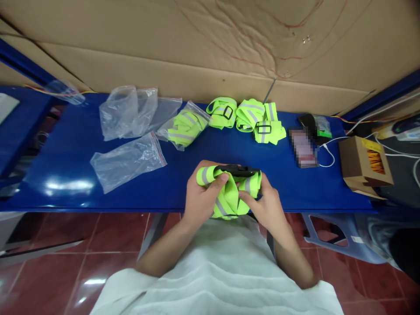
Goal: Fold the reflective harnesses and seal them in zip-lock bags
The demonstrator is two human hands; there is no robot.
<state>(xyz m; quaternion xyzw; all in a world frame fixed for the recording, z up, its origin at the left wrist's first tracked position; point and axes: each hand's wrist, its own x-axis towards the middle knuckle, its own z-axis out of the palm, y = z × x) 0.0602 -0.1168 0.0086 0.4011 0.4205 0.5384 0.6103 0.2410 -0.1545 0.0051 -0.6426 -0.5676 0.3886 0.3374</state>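
A neon-yellow strap with grey reflective stripes [229,199] and a black buckle [238,169] is bunched at the near edge of the blue table [75,170]. My left hand [201,196] grips its left end with closed fingers. On the other side, my right hand [266,203] pinches the folds. More folded straps with black buckles [223,113] [262,122] lie at the back of the table. One strap sits inside a clear bag [183,126].
Clear zip bags [128,161] [131,111] lie on the left of the table. A phone [303,146], a dark device with a white cable [310,122] and an open cardboard box [364,166] are on the right. A cardboard wall stands behind. A plastic chair [331,236] is below right.
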